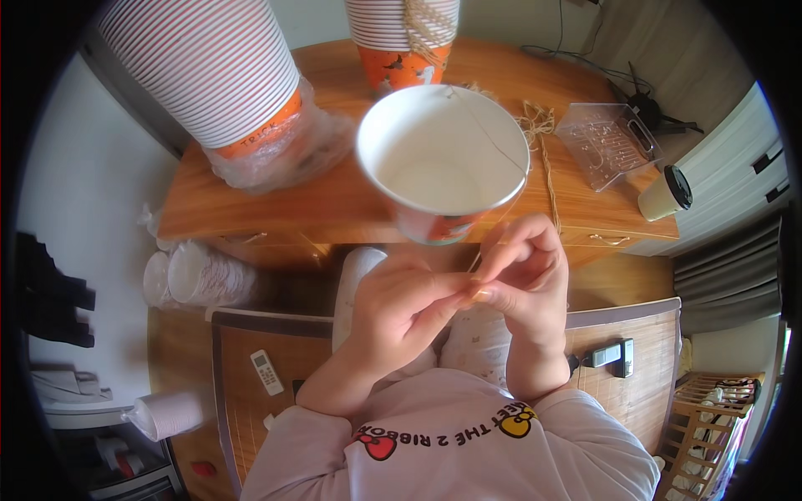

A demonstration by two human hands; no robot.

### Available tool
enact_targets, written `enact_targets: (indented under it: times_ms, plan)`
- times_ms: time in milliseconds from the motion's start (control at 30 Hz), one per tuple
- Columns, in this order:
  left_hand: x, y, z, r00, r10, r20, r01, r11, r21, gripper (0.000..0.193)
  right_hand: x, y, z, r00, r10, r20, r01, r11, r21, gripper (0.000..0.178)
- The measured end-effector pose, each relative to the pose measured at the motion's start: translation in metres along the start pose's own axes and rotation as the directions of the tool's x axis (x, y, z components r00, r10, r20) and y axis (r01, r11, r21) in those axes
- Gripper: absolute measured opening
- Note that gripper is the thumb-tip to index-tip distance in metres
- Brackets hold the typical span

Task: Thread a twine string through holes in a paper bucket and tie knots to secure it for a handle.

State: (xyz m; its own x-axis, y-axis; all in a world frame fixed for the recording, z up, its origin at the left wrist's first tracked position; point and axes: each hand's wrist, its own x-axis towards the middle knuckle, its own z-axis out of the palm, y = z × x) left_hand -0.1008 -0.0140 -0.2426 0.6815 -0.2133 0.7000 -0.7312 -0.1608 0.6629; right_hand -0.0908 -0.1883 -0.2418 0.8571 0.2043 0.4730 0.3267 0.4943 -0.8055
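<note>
My left hand (401,305) and my right hand (530,267) meet above my lap, both closed in a pinch. Between their fingertips is the end of a thin tan twine (476,262); the exact grip is partly hidden by the fingers. Just beyond the hands stands a white-lined paper bucket (409,154) with an orange printed outside, near the table's front edge, its mouth tilted toward me. A strand of twine runs from its far rim across the mouth to the right side.
On the wooden table (334,213) stand a tall bucket stack (209,75) in plastic wrap and another stack (405,37) hung with twine. A twine bundle (539,121), a clear tray (606,146) and a lidded cup (664,194) are at the right. A remote (266,372) lies at the lower left.
</note>
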Motion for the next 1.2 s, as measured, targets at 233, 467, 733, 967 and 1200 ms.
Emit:
enact_targets:
  times_ms: [233,467,733,967,1200]
  plan:
    - [-0.002,0.002,-0.006,0.994,0.1,-0.033,-0.088,0.962,0.26,0.02,0.0,-0.002,0.004,0.998,0.049,-0.038,-0.05,0.997,-0.052,0.047]
    - [-0.006,-0.001,-0.005,0.982,0.179,-0.058,-0.129,0.865,0.485,0.024,0.0,-0.007,0.007,0.997,0.04,-0.073,-0.056,0.974,-0.221,0.049]
    - [-0.008,-0.006,-0.008,0.974,0.196,-0.11,-0.109,0.84,0.532,0.023,-0.001,-0.005,0.009,0.997,-0.022,-0.072,-0.005,0.933,-0.36,0.05]
    - [-0.005,-0.008,-0.01,0.988,0.151,-0.044,-0.107,0.851,0.514,0.02,-0.002,0.001,0.009,0.995,-0.047,-0.09,0.012,0.933,-0.359,0.052]
    - [0.004,-0.013,-0.008,0.99,0.047,-0.136,-0.009,0.964,0.267,0.011,0.001,0.003,0.015,0.981,-0.162,-0.108,0.103,0.903,-0.417,0.059]
